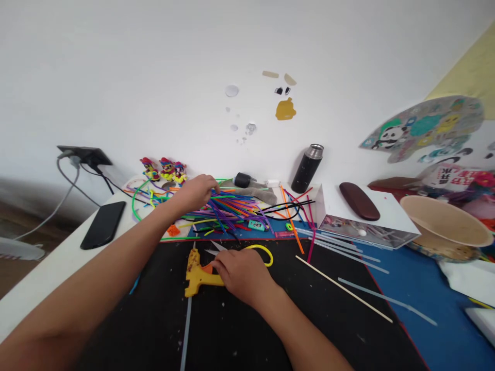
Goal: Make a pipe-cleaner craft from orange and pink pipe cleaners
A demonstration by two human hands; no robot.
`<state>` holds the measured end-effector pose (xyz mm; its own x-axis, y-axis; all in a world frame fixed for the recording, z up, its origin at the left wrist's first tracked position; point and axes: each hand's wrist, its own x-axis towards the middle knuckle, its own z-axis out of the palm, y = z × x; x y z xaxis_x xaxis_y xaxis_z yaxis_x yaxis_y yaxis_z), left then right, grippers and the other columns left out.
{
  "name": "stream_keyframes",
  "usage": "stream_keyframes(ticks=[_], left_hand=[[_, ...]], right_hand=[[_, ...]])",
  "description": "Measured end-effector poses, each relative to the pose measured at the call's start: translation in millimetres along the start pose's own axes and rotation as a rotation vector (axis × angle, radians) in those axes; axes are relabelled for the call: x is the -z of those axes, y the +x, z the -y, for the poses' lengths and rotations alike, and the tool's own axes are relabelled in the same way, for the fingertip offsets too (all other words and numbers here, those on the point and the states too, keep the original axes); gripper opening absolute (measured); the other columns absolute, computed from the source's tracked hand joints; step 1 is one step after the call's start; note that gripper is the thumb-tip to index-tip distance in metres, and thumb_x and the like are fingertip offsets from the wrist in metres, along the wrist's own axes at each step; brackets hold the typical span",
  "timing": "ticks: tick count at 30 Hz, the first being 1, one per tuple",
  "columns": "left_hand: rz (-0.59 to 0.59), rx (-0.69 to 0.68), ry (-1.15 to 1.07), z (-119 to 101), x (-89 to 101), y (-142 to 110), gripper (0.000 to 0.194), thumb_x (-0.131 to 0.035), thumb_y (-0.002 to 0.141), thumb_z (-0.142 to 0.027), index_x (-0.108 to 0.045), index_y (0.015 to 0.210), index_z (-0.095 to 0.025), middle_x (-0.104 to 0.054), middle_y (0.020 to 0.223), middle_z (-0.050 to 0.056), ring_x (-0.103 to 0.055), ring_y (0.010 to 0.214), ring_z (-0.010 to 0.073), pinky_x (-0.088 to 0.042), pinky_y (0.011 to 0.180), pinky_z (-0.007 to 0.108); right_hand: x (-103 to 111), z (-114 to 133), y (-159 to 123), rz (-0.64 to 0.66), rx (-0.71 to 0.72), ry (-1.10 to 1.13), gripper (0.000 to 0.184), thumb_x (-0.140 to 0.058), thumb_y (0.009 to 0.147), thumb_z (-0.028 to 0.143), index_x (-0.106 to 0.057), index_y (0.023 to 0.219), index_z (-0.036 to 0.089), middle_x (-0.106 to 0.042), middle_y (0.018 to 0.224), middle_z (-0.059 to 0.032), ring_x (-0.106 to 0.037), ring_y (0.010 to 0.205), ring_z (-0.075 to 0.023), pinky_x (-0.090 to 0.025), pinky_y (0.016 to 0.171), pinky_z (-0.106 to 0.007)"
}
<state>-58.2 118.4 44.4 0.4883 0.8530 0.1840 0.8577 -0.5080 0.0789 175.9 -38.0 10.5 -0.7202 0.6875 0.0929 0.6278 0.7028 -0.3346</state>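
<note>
My left hand [199, 191] is over the left part of a heap of coloured pipe cleaners [232, 208], fingers curled together; what they pinch, if anything, is hidden. Lower down, my right hand [243, 273] is closed around the handle end of a yellow hot glue gun [195, 273], fingertips by its orange trigger. The gun lies on its side on the black mat [154, 319], a clear glue stick [186, 330] trailing from its back. Scissors with a yellow handle [265, 251] lie partly hidden behind my right hand, blades slightly apart.
Left are a black phone [103, 225] and small figurines [167, 170]. A black flask [308, 169] stands by the wall. Rightward are a white box [371, 216] bearing a brown case [359, 201], a beige bowl [444, 221], glue sticks [348, 245] and a wooden stick [344, 289].
</note>
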Motion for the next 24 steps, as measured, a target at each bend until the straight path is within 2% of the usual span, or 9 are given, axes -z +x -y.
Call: stream_keyframes(ticks=[4, 9, 11, 14, 17, 19, 20, 22, 24], left_hand=[[0.010, -0.048, -0.057, -37.1, -5.1, 18.5, 0.027, -0.053, 0.098, -0.024, -0.077, 0.111, -0.022, -0.075, 0.110, 0.009, -0.066, 0.112, 0.0277, -0.052, 0.100, 0.039], [0.010, -0.111, -0.103, -76.4, -32.0, 40.8, 0.032, -0.059, 0.098, -0.030, -0.075, 0.125, -0.025, -0.073, 0.114, 0.012, -0.066, 0.111, 0.0284, -0.052, 0.095, 0.039], [0.018, -0.128, -0.131, -84.3, -41.8, 49.0, 0.029, -0.059, 0.097, -0.029, -0.078, 0.118, -0.026, -0.073, 0.112, 0.012, -0.066, 0.109, 0.0283, -0.053, 0.093, 0.040], [-0.022, -0.158, -0.221, -88.8, -46.0, 60.3, 0.022, -0.060, 0.096, -0.025, -0.082, 0.097, -0.023, -0.074, 0.100, 0.011, -0.067, 0.101, 0.0271, -0.054, 0.090, 0.040], [-0.122, -0.149, -0.285, -87.3, -31.1, 70.4, 0.021, -0.061, 0.097, -0.026, -0.080, 0.093, -0.020, -0.074, 0.099, 0.011, -0.068, 0.099, 0.0250, -0.054, 0.091, 0.039], [-0.190, -0.126, -0.324, -84.8, -11.9, 76.1, 0.021, -0.059, 0.098, -0.025, -0.079, 0.097, -0.018, -0.075, 0.103, 0.011, -0.068, 0.094, 0.0216, -0.054, 0.089, 0.037], [-0.270, -0.095, -0.403, -83.4, -0.9, 78.5, 0.020, -0.060, 0.098, -0.025, -0.079, 0.096, -0.018, -0.076, 0.103, 0.010, -0.068, 0.090, 0.0201, -0.055, 0.087, 0.036], [-0.360, -0.066, -0.527, -80.3, 20.9, 82.6, 0.018, -0.065, 0.095, -0.030, -0.079, 0.093, -0.019, -0.078, 0.099, 0.007, -0.069, 0.087, 0.0188, -0.055, 0.082, 0.033], [-0.399, -0.034, -0.640, -77.1, 40.3, 85.5, 0.013, -0.070, 0.092, -0.028, -0.077, 0.087, -0.018, -0.079, 0.091, 0.005, -0.070, 0.082, 0.0177, -0.055, 0.079, 0.032]], right_hand=[[-3.0, 1.8, 0.1, 0.000, 0.015, -0.008, 0.028, -0.051, 0.113, 0.031, -0.075, 0.108, 0.017, -0.083, 0.102, -0.0067, -0.079, 0.093, -0.0243, -0.049, 0.065, -0.030], [-7.2, -0.4, 0.0, -0.023, 0.006, -0.005, 0.026, -0.053, 0.111, 0.031, -0.075, 0.107, 0.017, -0.083, 0.099, -0.0071, -0.079, 0.090, -0.0227, -0.051, 0.067, -0.029], [-8.9, -1.1, 0.0, -0.032, 0.001, -0.007, 0.027, -0.053, 0.111, 0.032, -0.075, 0.105, 0.017, -0.083, 0.098, -0.0072, -0.079, 0.088, -0.0226, -0.051, 0.066, -0.029], [-9.6, -0.8, 0.0, -0.025, -0.002, -0.021, 0.027, -0.053, 0.111, 0.033, -0.075, 0.104, 0.018, -0.082, 0.096, -0.0076, -0.080, 0.088, -0.0246, -0.052, 0.065, -0.030], [-8.8, 0.6, 0.0, -0.007, 0.004, -0.015, 0.027, -0.053, 0.111, 0.032, -0.075, 0.108, 0.018, -0.083, 0.099, -0.0074, -0.080, 0.091, -0.0260, -0.053, 0.067, -0.031], [-8.7, 1.7, 0.0, 0.001, 0.007, -0.007, 0.028, -0.052, 0.112, 0.034, -0.075, 0.110, 0.017, -0.083, 0.102, -0.0075, -0.080, 0.092, -0.0261, -0.053, 0.068, -0.031], [-8.9, 2.3, -0.1, 0.004, 0.007, -0.004, 0.029, -0.051, 0.112, 0.034, -0.075, 0.110, 0.017, -0.083, 0.102, -0.0076, -0.080, 0.092, -0.0259, -0.053, 0.068, -0.031], [-9.4, 3.4, -0.2, 0.009, -0.001, 0.001, 0.031, -0.050, 0.113, 0.036, -0.075, 0.109, 0.017, -0.083, 0.102, -0.0079, -0.080, 0.092, -0.0253, -0.053, 0.068, -0.031], [-8.9, 3.9, -0.3, 0.016, -0.014, 0.005, 0.032, -0.050, 0.113, 0.036, -0.075, 0.108, 0.017, -0.083, 0.101, -0.0081, -0.080, 0.092, -0.0250, -0.052, 0.068, -0.030]])
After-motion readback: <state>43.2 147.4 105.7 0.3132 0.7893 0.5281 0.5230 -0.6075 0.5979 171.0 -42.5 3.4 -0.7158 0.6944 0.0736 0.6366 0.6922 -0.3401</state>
